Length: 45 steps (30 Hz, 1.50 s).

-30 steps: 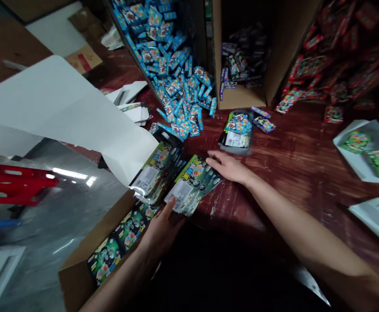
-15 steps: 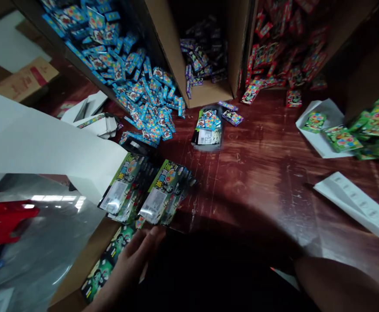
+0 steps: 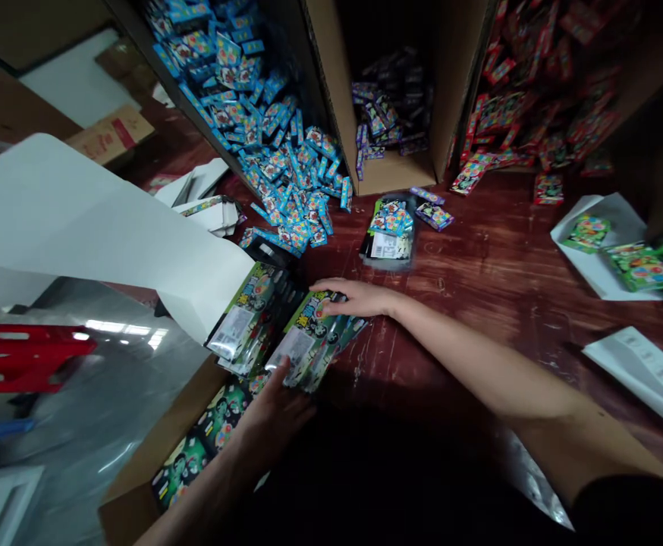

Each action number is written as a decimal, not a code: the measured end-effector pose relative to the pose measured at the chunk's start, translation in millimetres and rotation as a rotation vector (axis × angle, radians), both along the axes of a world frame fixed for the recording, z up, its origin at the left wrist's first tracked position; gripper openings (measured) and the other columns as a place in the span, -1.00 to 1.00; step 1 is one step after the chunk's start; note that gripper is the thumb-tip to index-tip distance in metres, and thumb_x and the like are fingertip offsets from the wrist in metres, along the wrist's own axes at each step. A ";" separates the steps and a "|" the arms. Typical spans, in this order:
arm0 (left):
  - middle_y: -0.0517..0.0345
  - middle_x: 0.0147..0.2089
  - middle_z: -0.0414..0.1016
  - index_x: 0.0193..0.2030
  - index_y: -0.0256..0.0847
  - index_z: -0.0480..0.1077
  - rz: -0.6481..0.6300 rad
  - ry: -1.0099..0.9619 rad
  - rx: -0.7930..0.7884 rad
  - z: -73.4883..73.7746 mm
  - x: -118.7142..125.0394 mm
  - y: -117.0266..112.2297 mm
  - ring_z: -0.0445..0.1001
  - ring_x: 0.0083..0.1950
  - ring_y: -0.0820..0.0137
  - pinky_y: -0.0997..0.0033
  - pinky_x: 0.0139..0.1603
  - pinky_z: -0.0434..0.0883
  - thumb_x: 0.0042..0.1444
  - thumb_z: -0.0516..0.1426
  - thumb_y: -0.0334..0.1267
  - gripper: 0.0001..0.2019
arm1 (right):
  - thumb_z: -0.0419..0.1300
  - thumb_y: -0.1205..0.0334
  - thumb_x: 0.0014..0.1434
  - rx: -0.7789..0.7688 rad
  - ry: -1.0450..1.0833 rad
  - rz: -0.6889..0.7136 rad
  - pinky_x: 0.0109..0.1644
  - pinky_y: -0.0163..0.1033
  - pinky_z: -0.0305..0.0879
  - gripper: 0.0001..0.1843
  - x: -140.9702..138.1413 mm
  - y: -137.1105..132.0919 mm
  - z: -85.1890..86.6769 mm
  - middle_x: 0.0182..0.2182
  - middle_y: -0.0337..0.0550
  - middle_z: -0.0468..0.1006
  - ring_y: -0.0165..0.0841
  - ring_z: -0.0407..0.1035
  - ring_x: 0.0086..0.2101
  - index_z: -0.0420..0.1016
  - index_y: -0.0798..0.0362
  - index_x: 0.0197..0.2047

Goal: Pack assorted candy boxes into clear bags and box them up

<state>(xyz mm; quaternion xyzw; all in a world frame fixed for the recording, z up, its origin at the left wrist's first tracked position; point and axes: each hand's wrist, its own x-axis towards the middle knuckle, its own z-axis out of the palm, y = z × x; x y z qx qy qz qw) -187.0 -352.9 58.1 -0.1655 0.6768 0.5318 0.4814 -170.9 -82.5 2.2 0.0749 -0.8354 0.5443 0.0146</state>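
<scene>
My right hand (image 3: 359,297) reaches across from the right and grips the upper end of a stack of printed plastic pouches (image 3: 307,337), thumb on the front. At the stack's lower end is my left hand (image 3: 279,400), thumb on top and the other fingers partly hidden. The pouches are glossy black and green with a pale label. A second pouch stack (image 3: 239,322) lies just left of it. Below, an open carton (image 3: 138,455) holds green and black printed packs (image 3: 186,459). Farther back, a single pouch (image 3: 387,246) lies with small blue boxes (image 3: 391,217) on it.
Large cartons at the back hold heaps of blue boxes (image 3: 286,167), purple boxes (image 3: 382,117) and red boxes (image 3: 502,114). Green boxes (image 3: 642,265) lie at right by white paper (image 3: 582,262). A folded white strip (image 3: 644,371) rests on the red-brown table (image 3: 468,303).
My right hand has come in from the lower right and taken hold of the right pouch stack's upper end. My left hand has moved up and right onto its lower end. The view has shifted.
</scene>
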 end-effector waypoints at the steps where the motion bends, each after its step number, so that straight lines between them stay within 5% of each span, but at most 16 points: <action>1: -0.05 0.07 0.57 0.22 -0.11 0.34 0.040 -0.056 -0.003 -2.0 0.5 -2.2 0.60 0.05 0.17 0.15 0.06 0.55 0.18 0.22 0.11 -0.45 | 0.21 0.14 0.33 -0.003 -0.006 0.011 0.39 -0.07 0.15 -0.51 4.6 -2.9 -5.6 0.29 -0.03 0.39 -0.25 0.29 0.27 0.36 0.00 0.29; 4: -0.01 0.05 0.59 0.30 -0.15 0.28 0.125 -0.252 0.024 1.4 1.6 -9.7 0.61 0.03 0.19 0.24 0.06 0.57 0.17 0.28 -0.13 -0.42 | 0.20 0.09 0.34 0.004 -0.043 -0.019 0.31 -0.06 0.26 -0.57 41.4 -6.8 -7.8 0.18 -0.10 0.50 -0.27 0.39 0.15 0.41 -0.05 0.24; 7: -0.06 -0.01 0.62 0.25 -0.24 0.36 0.051 -0.371 0.077 13.2 0.8 -8.1 0.63 -0.01 0.15 0.27 0.00 0.59 0.16 0.29 -0.09 -0.45 | 0.07 -0.07 0.41 0.048 -0.185 -0.024 0.24 -0.03 0.33 -0.59 90.8 -1.2 10.4 0.09 -0.14 0.57 -0.25 0.43 0.10 0.46 -0.12 0.20; 9: -0.04 -0.06 0.64 0.15 -0.24 0.44 -0.015 -0.388 0.038 17.9 -0.9 2.8 0.64 -0.10 0.18 0.30 -0.14 0.60 0.15 0.29 -0.07 -0.52 | -0.03 -0.18 0.43 0.135 -0.245 -0.048 0.29 0.05 0.28 -0.53 119.4 2.1 28.3 0.15 -0.14 0.54 -0.17 0.34 0.21 0.50 -0.18 0.18; 12: 0.05 -0.16 0.66 0.01 -0.18 0.50 -0.141 -0.433 -0.050 14.7 -4.4 30.5 0.61 -0.33 0.30 0.38 -0.37 0.54 0.14 0.28 -0.02 -0.63 | 0.25 -0.41 0.10 0.360 -0.180 -0.154 0.40 0.22 0.06 -0.19 148.7 -5.0 50.6 0.35 -0.05 0.32 0.08 0.03 0.39 0.40 -0.16 0.31; 15: 0.06 -0.24 0.65 -0.05 -0.20 0.53 -0.346 -0.578 -0.016 4.7 -10.2 56.6 0.54 -0.45 0.34 0.37 -0.38 0.51 0.15 0.21 0.16 -0.54 | 0.53 -0.22 -0.21 0.564 -0.135 -0.139 0.39 0.27 0.04 0.21 158.7 -20.1 57.5 0.34 0.15 0.30 0.19 0.14 0.31 0.20 -0.02 0.44; 18: -0.04 -0.24 0.64 -0.04 -0.29 0.54 -0.540 -0.622 0.026 2.3 -18.6 64.5 0.57 -0.38 0.30 0.36 -0.33 0.48 0.08 0.05 0.47 -0.22 | 0.44 0.03 -0.01 0.722 -0.211 -0.138 0.17 0.18 0.34 0.04 153.8 -22.1 52.0 0.20 0.22 0.45 0.13 0.35 0.14 0.14 0.08 0.46; 21: -0.12 -0.24 0.63 -0.07 -0.32 0.55 -0.763 -0.396 0.027 19.4 -30.1 51.5 0.58 -0.35 0.27 0.38 -0.32 0.43 0.00 -0.06 0.60 -0.07 | 0.31 -0.11 0.10 0.760 -0.238 -0.150 0.03 0.12 0.42 -0.03 145.3 -10.9 43.0 0.19 0.23 0.45 0.13 0.38 0.09 0.12 0.08 0.47; 25: 0.00 -0.13 0.63 0.01 -0.14 0.54 -0.933 0.575 -0.030 52.9 -60.2 26.8 0.55 -0.08 0.18 0.30 -0.02 0.43 -0.01 0.31 0.24 -0.42 | 0.27 -0.27 0.08 0.777 -0.151 -0.176 0.06 0.22 0.39 0.08 139.3 -4.1 28.5 0.24 0.26 0.40 0.20 0.37 0.12 0.04 0.09 0.50; 27: -0.07 0.14 0.51 0.20 -0.11 0.45 -0.884 1.104 -0.213 58.8 -83.9 18.0 0.42 0.20 0.01 0.14 0.23 0.33 -0.14 0.41 0.15 -0.24 | 0.24 -0.27 0.11 0.808 -0.126 -0.177 0.07 0.24 0.39 0.08 138.0 -6.6 22.8 0.24 0.25 0.41 0.20 0.37 0.13 -0.02 0.09 0.52; 29: -0.20 0.39 0.24 0.41 -0.15 0.21 -0.900 1.373 -0.469 54.9 -108.3 12.2 0.21 0.37 -0.21 -0.11 0.36 0.19 -0.23 0.42 0.20 0.06 | 0.21 -0.23 0.15 0.840 -0.130 -0.161 0.08 0.22 0.40 0.04 137.1 -10.2 21.3 0.23 0.24 0.42 0.17 0.38 0.13 -0.03 0.10 0.52; 32: -0.29 0.45 0.09 0.52 -0.15 -0.09 -1.054 1.331 -0.714 39.3 -133.1 9.9 0.24 0.35 -0.32 -0.27 0.31 0.23 -0.21 0.34 0.33 0.24 | 0.19 -0.20 0.17 0.857 -0.165 -0.134 0.08 0.16 0.41 -0.02 135.4 -14.3 26.1 0.21 0.21 0.44 0.14 0.40 0.12 0.03 0.11 0.50; 36: -0.24 0.36 0.20 0.52 -0.13 -0.19 -1.114 1.194 -0.663 26.8 -143.1 10.8 0.48 0.18 -0.12 -0.07 0.18 0.42 -0.05 0.27 0.25 0.13 | 0.19 -0.16 0.17 0.844 -0.175 -0.142 0.10 0.17 0.39 -0.06 132.4 -14.2 31.8 0.21 0.20 0.44 0.12 0.40 0.11 0.06 0.11 0.48; 41: -0.25 0.31 0.26 0.50 -0.25 -0.07 -1.052 1.252 -0.501 53.5 -146.4 10.6 0.44 0.23 -0.07 -0.04 0.26 0.39 -0.02 0.28 0.13 0.04 | 0.23 0.05 0.17 0.803 -0.114 -0.088 0.05 0.12 0.40 -0.23 138.0 -14.2 38.4 0.12 0.18 0.49 0.04 0.43 0.04 0.20 0.16 0.38; 45: -0.11 0.26 0.39 0.47 -0.15 0.08 -1.093 1.130 -0.071 74.0 -129.3 46.5 0.43 0.24 -0.04 -0.02 0.25 0.41 -0.04 0.36 0.08 -0.02 | 0.23 0.07 0.20 0.731 -0.115 0.004 0.02 0.06 0.40 -0.49 150.8 -22.6 51.3 -0.03 0.06 0.55 -0.07 0.44 -0.08 0.39 0.09 0.17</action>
